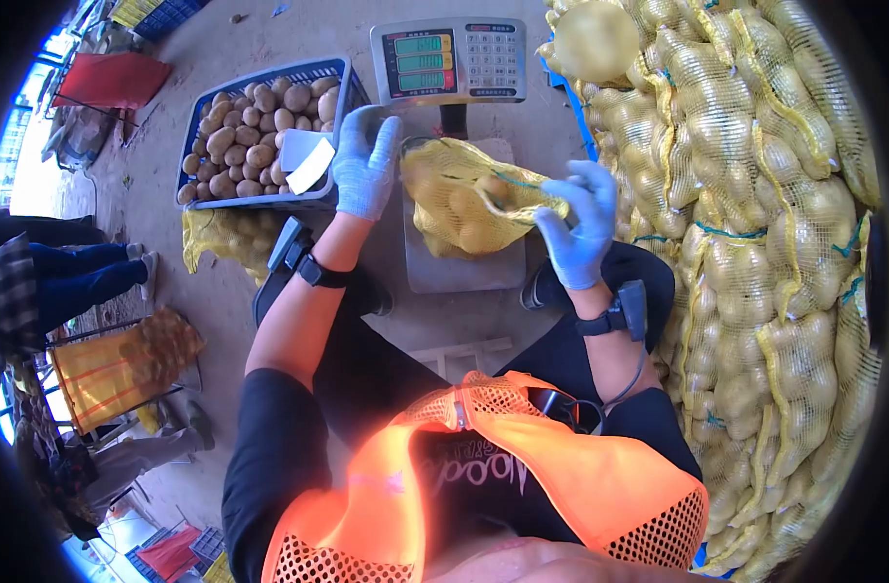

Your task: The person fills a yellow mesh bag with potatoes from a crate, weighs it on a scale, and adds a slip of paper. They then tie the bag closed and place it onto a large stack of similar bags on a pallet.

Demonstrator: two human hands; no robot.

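A yellow mesh bag with potatoes inside lies on the metal platform of a scale between my knees. My right hand, in a pale blue glove, grips the rim of the bag's mouth between thumb and fingers and draws it out to the right. My left hand, gloved alike, is raised at the bag's left edge with its fingers apart; it appears to hold nothing. A blue-green tie string runs along the bag's top. Beyond the bag stands the scale's display panel, its green digits too blurred to read.
A blue crate full of loose potatoes, with a white scoop-like piece on top, stands at the left. Behind it lies another mesh bag. Filled potato bags are stacked along the right. Other people's legs show far left.
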